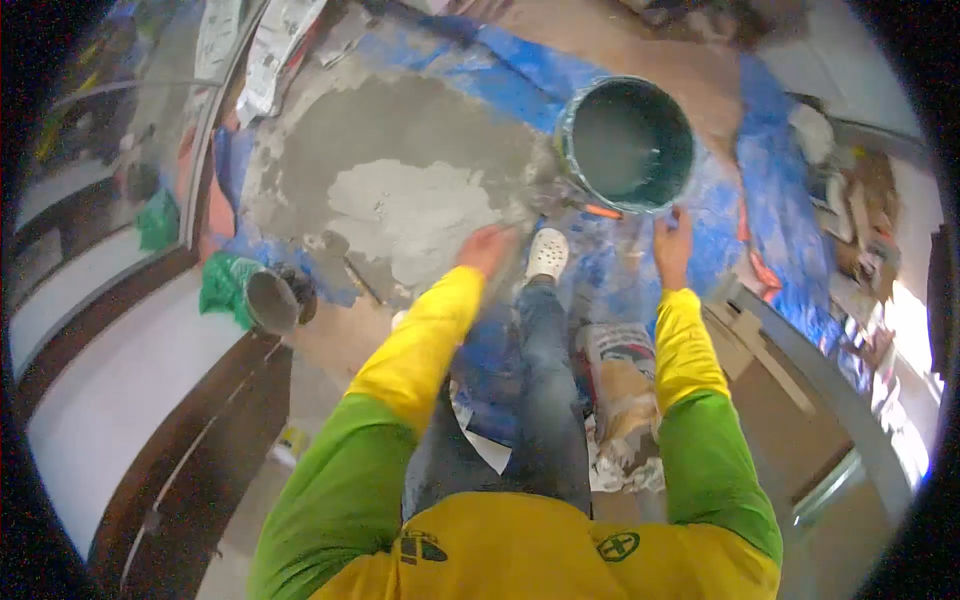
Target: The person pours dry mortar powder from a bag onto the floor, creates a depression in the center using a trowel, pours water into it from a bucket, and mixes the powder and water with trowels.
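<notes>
Blue sheeting point(780, 180) under bucket point(678, 125) of greyish liquid point(612, 145); left hand point(487, 249), right hand point(673, 246): grip unclear

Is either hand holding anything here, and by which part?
Right hand: fingers at the bucket's near rim, grip unclear. Left hand: blurred; I can't tell whether it holds anything.

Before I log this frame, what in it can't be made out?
All in the head view:
Left hand: blurred, so whether it holds anything is unclear.
Right hand: too blurred to tell whether it touches the bucket.
Second shoe: mostly hidden behind the left sleeve.
Printing on the floor bag: too small and blurred to read.
Left-edge glass panel: cut off by the dark lens border.
</notes>
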Motion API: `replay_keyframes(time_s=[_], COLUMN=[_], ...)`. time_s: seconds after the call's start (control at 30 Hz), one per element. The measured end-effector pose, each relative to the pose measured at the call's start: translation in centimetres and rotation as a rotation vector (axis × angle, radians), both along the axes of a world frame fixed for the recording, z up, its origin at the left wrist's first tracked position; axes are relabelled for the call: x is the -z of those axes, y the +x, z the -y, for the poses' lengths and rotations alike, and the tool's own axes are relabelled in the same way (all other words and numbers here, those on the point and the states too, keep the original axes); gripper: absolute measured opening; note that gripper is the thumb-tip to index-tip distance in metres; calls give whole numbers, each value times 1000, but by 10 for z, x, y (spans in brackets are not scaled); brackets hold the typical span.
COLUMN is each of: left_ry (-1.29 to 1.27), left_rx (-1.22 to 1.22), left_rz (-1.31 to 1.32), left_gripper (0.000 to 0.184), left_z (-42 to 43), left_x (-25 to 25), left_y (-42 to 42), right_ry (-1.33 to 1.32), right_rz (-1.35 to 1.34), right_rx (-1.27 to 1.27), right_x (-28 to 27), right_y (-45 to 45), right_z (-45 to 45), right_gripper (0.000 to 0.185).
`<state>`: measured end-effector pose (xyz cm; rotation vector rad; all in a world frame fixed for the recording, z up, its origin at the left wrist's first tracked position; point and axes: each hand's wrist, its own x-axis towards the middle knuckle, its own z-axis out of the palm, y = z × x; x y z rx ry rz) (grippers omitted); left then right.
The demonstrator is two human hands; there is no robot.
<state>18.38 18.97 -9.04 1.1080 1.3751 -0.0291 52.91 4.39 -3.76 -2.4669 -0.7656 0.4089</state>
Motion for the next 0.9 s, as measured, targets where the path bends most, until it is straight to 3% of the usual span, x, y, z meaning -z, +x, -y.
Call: replay_keyframes(time_s=[0.03, 0.07, 0.1, 0.17, 0.2, 0.23, 0.3, 0.4, 0.43, 0.47, 0.53, 0.57, 0.6, 0.63, 0.67, 0.7, 0.77, 0.87, 0.9], left_ry=[15, 77, 3, -102, -2, -29, 34, -15, -18, 42, 89, 190, 1, -201, -372, -253, -125, 306, 7], left_rx=[-99, 54, 54, -171, -189, -185, -175, -213, -216, -233, -244, 81, -167, -483, -772, -475, -180, -337, -519], left_rz=[273, 256, 353, 447, 628, 631, 400, 121, 108, -4, -126, -61, 127, 322, 455, 422, 377, 3, 89], left_gripper=[36, 38, 41, 47, 49, 50, 61, 66, 66, 63, 60, 56, 52, 50, 47, 49, 52, 58, 62], left_z=[3, -5, -18, -12, -15, -19, -14, -20, -11, 5, 3, -1, -4, -8, -11, -29, -24, 6, -1], left_x=[-3, -5, -32, -23, -10, -10, 17, 34, 68, 123, 152, 162, 168, 175, 181, 138, 108, 152, 180], left_y=[51, 99, 143, 219, 248, 269, 308, 331, 340, 355, 350, 333, 334, 336, 337, 329, 335, 381, 386], right_ry=[46, 41, 38, -180, 16, -189, -420, -503, -509, -471, -261, 10, 309, 354, 355, 401, 449, -80, -230], right_rz=[-111, -47, 21, -170, -580, -481, -394, -495, -545, -662, -1039, -1385, -1707, -1852, -1855, -1796, -1744, -929, -637], right_rx=[19, -47, -108, -117, -144, -141, -135, -103, -82, -32, 139, 279, 421, 421, 420, 432, 435, 64, -50], right_x=[16, 42, 71, 128, 214, 223, 239, 285, 295, 299, 303, 299, 291, 282, 272, 242, 210, 195, 187], right_y=[8, 19, 32, 59, 97, 102, 108, 124, 126, 129, 123, 116, 112, 112, 108, 91, 76, 64, 59], right_z=[-31, -53, -65, -87, -67, -67, -69, -67, -67, -73, -86, -94, -104, -110, -116, -128, -133, -138, -139], right_gripper=[49, 49, 50, 49, 48, 47, 45, 46, 46, 47, 50, 45, 41, 36, 36, 38, 41, 41, 42])
